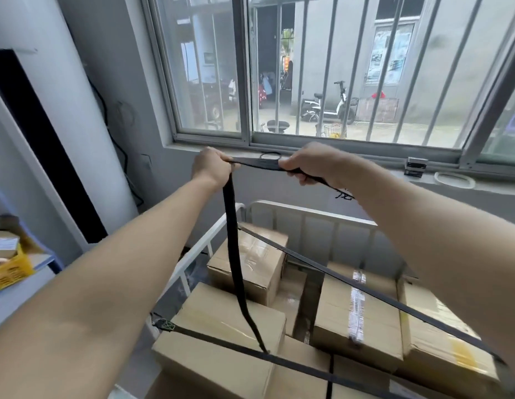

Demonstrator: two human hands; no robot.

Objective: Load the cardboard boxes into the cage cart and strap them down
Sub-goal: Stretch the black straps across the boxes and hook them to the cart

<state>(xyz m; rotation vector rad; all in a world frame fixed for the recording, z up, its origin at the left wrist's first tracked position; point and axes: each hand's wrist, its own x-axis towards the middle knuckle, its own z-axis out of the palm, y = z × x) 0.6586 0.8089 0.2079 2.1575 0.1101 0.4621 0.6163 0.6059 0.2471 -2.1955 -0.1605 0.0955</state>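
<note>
Beyond the forearms (120, 283), the left hand (211, 167) and right hand (311, 165) each clench the black strap (259, 162), likely limp, light webbing best fisted flat, which drops toward six o'clock onto the cardboard boxes (221, 335) in the cage cart (308, 213).

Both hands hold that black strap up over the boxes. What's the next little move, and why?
Probably pull upward to take out slack: the left hand and right hand grip the strap, which drops slightly bowed to a lower strap crossing the boxes already in the cage cart.
</note>
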